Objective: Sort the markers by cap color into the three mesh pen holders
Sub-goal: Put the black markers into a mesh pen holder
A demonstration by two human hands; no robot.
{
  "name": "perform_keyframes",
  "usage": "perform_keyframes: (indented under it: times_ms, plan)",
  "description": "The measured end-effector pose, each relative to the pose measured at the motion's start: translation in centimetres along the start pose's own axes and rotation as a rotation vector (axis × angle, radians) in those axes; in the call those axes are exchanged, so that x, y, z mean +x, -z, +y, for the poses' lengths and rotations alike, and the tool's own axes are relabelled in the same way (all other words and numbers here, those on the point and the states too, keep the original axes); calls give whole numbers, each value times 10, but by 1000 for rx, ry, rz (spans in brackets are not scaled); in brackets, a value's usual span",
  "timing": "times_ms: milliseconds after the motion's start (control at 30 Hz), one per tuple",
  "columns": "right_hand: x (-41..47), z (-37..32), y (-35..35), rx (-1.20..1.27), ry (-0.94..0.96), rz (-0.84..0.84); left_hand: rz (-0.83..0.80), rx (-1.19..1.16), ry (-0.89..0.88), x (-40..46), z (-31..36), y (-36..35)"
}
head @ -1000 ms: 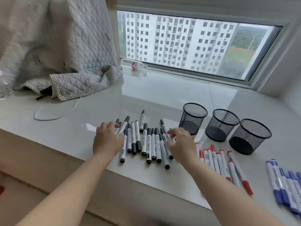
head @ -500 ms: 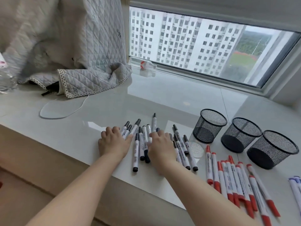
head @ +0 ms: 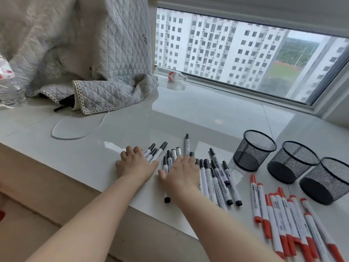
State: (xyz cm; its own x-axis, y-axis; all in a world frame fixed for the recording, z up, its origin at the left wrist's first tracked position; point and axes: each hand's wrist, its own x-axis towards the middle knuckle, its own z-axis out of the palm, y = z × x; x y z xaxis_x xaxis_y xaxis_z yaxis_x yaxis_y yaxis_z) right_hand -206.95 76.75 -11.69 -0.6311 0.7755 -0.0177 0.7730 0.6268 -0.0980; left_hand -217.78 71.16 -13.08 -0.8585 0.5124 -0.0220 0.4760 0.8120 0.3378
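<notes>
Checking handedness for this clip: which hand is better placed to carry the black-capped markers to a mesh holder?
Probably the right hand: it rests on the black-capped markers, nearer the empty mesh holders on the right; the left hand is farther.

White sill (head: 188,114), markers (head: 213,178), mesh holders (head: 254,150), quilt (head: 113,95)

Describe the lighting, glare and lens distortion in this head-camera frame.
Head view: soft daylight enters through the window; pale glare and reflections sheen the glossy sill beyond the black-capped markers; wide-angle distortion bows the window frame and tilts the mesh pen holders; both hands, left hand and right hand, look sharp, with faint shadows only.
</notes>
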Motion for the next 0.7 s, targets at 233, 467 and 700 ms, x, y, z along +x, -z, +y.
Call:
perform_keyframes:
  times_ms: [233,467,700]
  plan:
    - [-1,-11,-8,75,-26,7,69,16,-36,0,-8,-4]
    - [1,-19,-3,173,-49,-63,86,16,-57,3,-12,2]
    - [5,-23,-1,227,-60,-63,112,29,-47,4,-15,7]
